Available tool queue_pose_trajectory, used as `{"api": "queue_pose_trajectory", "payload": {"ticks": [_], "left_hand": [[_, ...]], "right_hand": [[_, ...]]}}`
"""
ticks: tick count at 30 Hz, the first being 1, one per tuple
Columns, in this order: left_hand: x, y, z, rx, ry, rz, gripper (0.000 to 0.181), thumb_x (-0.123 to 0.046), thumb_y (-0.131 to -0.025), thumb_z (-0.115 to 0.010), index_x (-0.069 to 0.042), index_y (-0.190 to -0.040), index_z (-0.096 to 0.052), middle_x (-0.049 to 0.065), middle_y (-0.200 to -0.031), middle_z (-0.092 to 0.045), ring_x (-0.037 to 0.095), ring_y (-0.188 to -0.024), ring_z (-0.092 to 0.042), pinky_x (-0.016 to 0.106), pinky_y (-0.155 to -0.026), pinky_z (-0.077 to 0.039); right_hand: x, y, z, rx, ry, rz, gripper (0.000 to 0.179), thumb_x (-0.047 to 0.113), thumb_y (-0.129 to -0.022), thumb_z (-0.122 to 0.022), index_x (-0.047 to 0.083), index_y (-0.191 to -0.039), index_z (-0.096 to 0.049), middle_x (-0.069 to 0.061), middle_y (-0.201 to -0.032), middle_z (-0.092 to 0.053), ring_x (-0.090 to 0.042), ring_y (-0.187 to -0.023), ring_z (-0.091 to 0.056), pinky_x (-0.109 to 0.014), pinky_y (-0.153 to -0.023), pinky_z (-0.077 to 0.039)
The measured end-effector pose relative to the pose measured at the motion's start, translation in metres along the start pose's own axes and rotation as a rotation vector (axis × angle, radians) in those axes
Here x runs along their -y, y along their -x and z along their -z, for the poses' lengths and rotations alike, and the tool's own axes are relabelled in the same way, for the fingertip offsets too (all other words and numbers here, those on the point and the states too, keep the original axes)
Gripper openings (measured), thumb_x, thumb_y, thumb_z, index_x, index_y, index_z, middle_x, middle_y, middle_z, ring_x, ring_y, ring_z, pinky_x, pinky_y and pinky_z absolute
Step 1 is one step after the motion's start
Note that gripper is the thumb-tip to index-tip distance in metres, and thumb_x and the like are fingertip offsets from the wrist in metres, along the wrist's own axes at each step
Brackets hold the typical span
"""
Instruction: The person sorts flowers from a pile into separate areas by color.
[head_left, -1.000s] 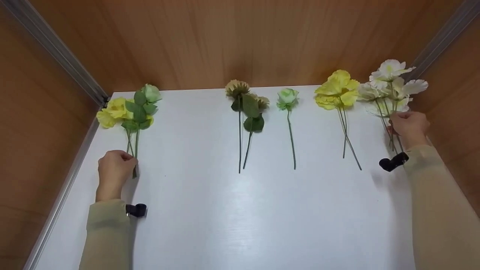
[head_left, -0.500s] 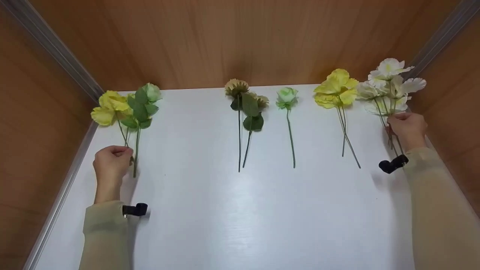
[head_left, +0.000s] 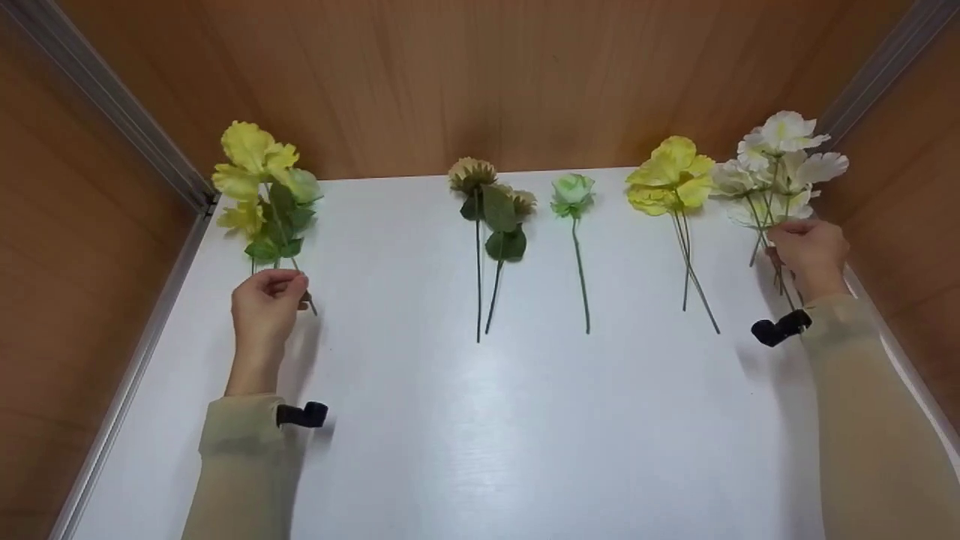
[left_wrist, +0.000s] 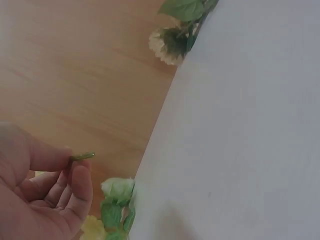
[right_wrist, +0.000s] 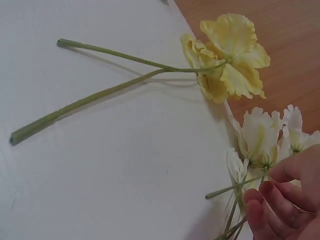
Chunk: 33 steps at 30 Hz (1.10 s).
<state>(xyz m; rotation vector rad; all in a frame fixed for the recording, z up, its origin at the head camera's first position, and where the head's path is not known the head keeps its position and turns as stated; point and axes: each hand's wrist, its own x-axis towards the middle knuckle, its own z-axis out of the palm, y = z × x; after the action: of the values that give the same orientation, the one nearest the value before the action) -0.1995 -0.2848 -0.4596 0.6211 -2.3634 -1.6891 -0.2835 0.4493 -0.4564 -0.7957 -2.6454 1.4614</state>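
Note:
My left hand (head_left: 264, 309) pinches the stem of a yellow flower (head_left: 246, 150) at the left, its bloom held over a pale green rose (head_left: 304, 186) with leaves. In the left wrist view the stem's cut end (left_wrist: 84, 156) pokes out past thumb and forefinger. Another yellow bloom (head_left: 241, 217) lies below, partly covered. At the far right my right hand (head_left: 811, 255) pinches a stem of the white flowers (head_left: 787, 133). The right wrist view shows that thin stem (right_wrist: 225, 191) slanting left from the fingertips, across other white-flower stems; fingers hide part of the bunch.
Along the back of the white table (head_left: 465, 420) lie two beige flowers (head_left: 474, 176), a single green rose (head_left: 573, 193) and yellow flowers (head_left: 671, 176) with crossed stems. Wooden panels (head_left: 465, 82) stand behind and on both sides, with metal corner rails.
My left hand has moved up and to the right, carrying the yellow flower from beside the green rose to over it. My right hand has shifted slightly left, and one white-flower stem slants further left.

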Motion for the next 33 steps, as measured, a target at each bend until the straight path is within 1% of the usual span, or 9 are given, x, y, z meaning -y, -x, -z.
{"api": "queue_pose_trajectory", "payload": {"ticks": [3, 5, 8, 13, 18, 21, 25, 29, 33], "left_hand": [[-0.006, 0.006, -0.022, 0.034, 0.038, -0.041, 0.022, -0.008, -0.106, -0.071, 0.006, -0.123, -0.071, 0.008, -0.102, -0.072, 0.010, -0.080, -0.070, 0.020, -0.075, -0.061], [-0.009, 0.010, -0.039, 0.070, 0.063, -0.068, 0.021, -0.006, -0.106, -0.070, 0.007, -0.123, -0.071, 0.011, -0.104, -0.072, 0.011, -0.081, -0.071, 0.020, -0.076, -0.061], [-0.014, 0.017, -0.065, 0.122, 0.112, -0.103, 0.017, -0.002, -0.105, -0.070, 0.008, -0.119, -0.071, 0.015, -0.103, -0.072, 0.013, -0.081, -0.071, 0.022, -0.075, -0.062], [-0.022, 0.032, -0.110, 0.235, 0.166, -0.148, 0.013, 0.002, -0.105, -0.070, 0.007, -0.116, -0.072, 0.018, -0.103, -0.073, 0.019, -0.084, -0.072, 0.026, -0.076, -0.063], [-0.029, 0.053, -0.152, 0.337, 0.172, -0.194, 0.010, 0.003, -0.104, -0.071, 0.006, -0.113, -0.074, 0.018, -0.101, -0.073, 0.023, -0.085, -0.072, 0.029, -0.076, -0.064], [-0.033, 0.067, -0.174, 0.383, 0.170, -0.198, 0.008, 0.004, -0.103, -0.071, 0.006, -0.110, -0.075, 0.014, -0.096, -0.073, 0.021, -0.082, -0.071, 0.028, -0.074, -0.063], [-0.036, 0.084, -0.194, 0.458, 0.160, -0.211, 0.009, 0.003, -0.103, -0.071, 0.008, -0.110, -0.075, 0.013, -0.092, -0.074, 0.018, -0.079, -0.072, 0.034, -0.075, -0.064], [-0.037, 0.097, -0.205, 0.531, 0.161, -0.245, 0.010, 0.003, -0.103, -0.070, 0.009, -0.110, -0.074, 0.017, -0.093, -0.076, 0.017, -0.077, -0.073, 0.044, -0.077, -0.066], [-0.035, 0.105, -0.209, 0.570, 0.147, -0.271, 0.011, 0.003, -0.103, -0.069, 0.009, -0.111, -0.074, 0.024, -0.098, -0.076, 0.016, -0.076, -0.072, 0.035, -0.073, -0.064]], "right_hand": [[0.012, 0.010, -0.009, -0.012, -0.068, 0.007, 0.031, 0.032, -0.107, -0.065, 0.012, -0.131, -0.066, 0.006, -0.108, -0.064, 0.001, -0.079, -0.073, -0.018, -0.077, -0.061], [0.022, 0.018, -0.020, -0.020, -0.137, 0.028, 0.030, 0.031, -0.107, -0.067, 0.012, -0.131, -0.067, 0.009, -0.102, -0.068, 0.000, -0.079, -0.074, -0.017, -0.077, -0.061], [0.040, 0.037, -0.044, 0.025, -0.271, 0.076, 0.029, 0.026, -0.107, -0.070, 0.009, -0.131, -0.067, 0.011, -0.098, -0.071, -0.005, -0.084, -0.074, -0.019, -0.080, -0.061], [0.064, 0.083, -0.102, 0.207, -0.426, 0.175, 0.030, 0.022, -0.108, -0.071, 0.004, -0.133, -0.067, -0.002, -0.113, -0.075, -0.015, -0.098, -0.074, -0.025, -0.087, -0.062], [0.084, 0.133, -0.170, 0.399, -0.422, 0.231, 0.038, 0.021, -0.111, -0.068, -0.002, -0.142, -0.064, -0.021, -0.133, -0.071, -0.024, -0.109, -0.074, -0.030, -0.095, -0.062], [0.094, 0.158, -0.204, 0.471, -0.396, 0.245, 0.038, 0.020, -0.111, -0.067, -0.001, -0.143, -0.065, -0.025, -0.139, -0.068, -0.026, -0.113, -0.074, -0.032, -0.097, -0.062], [0.101, 0.181, -0.234, 0.500, -0.388, 0.300, 0.035, 0.016, -0.110, -0.068, -0.002, -0.141, -0.068, -0.026, -0.137, -0.070, -0.028, -0.112, -0.074, -0.032, -0.095, -0.062], [0.103, 0.197, -0.247, 0.498, -0.402, 0.368, 0.031, 0.010, -0.109, -0.068, -0.004, -0.137, -0.070, -0.024, -0.131, -0.074, -0.028, -0.111, -0.074, -0.033, -0.094, -0.062], [0.101, 0.204, -0.252, 0.463, -0.384, 0.430, 0.026, 0.008, -0.106, -0.073, -0.001, -0.130, -0.075, -0.017, -0.123, -0.077, -0.024, -0.108, -0.074, -0.031, -0.091, -0.061]]}}
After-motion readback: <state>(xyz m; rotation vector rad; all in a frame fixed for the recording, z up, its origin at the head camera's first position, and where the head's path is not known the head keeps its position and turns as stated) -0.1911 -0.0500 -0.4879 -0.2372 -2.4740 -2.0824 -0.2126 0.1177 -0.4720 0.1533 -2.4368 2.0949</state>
